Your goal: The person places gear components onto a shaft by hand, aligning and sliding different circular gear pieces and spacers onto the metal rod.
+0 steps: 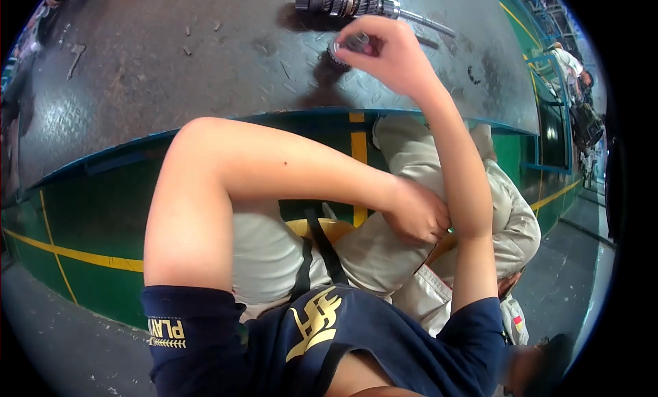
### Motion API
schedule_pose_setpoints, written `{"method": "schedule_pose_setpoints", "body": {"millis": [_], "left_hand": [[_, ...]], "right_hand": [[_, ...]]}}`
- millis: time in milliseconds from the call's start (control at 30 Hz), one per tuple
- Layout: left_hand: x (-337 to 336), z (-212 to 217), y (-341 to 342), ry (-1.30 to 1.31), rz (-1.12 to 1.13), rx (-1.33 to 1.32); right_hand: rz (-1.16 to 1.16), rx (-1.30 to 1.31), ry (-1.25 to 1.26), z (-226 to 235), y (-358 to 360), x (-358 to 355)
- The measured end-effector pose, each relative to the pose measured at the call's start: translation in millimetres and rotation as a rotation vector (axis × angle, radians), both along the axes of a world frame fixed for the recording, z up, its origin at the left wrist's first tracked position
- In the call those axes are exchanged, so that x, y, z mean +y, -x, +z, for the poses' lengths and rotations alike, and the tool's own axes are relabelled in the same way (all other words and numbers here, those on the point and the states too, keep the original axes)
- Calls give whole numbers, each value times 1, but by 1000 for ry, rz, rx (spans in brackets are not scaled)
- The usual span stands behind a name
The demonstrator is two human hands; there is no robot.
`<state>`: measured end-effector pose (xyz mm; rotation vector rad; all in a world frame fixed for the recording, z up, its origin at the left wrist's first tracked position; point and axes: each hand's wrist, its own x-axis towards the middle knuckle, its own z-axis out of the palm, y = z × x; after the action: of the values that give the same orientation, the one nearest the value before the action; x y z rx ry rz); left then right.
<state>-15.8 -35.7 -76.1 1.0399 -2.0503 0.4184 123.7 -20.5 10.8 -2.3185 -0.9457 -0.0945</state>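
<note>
My right hand [391,51] reaches over the metal worktable [226,61], its thumb and fingers closed on a small metal gear [334,53]. The gear's toothed edge shows beside the fingertips, while the rest is partly covered by the hand. Just beyond lies a shaft with several stacked gears [346,1], its thin end pointing right. My left hand [419,211] is low over the lap, by the right elbow. Its fingers are curled inward, and what they may hold is hidden.
On the tabletop lie a dark curved piece [473,75] to the right and small metal scraps [75,60] to the left. A blue-edged rim borders the near side. Another person [570,63] is in the background at right. Light trousers [384,253] fill the space below the table.
</note>
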Motion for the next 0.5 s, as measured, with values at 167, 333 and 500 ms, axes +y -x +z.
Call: {"method": "schedule_pose_setpoints", "body": {"millis": [167,333,500], "left_hand": [[-12,-3,4,27,-46,-7],[-10,3,2,2,-41,-22],[-2,4,-2,-37,-46,2]], "right_hand": [[-39,265,-114,3,-5,-26],[-162,541,-478,-18,-29,-52],[-333,468,-548,-30,-47,-35]]}}
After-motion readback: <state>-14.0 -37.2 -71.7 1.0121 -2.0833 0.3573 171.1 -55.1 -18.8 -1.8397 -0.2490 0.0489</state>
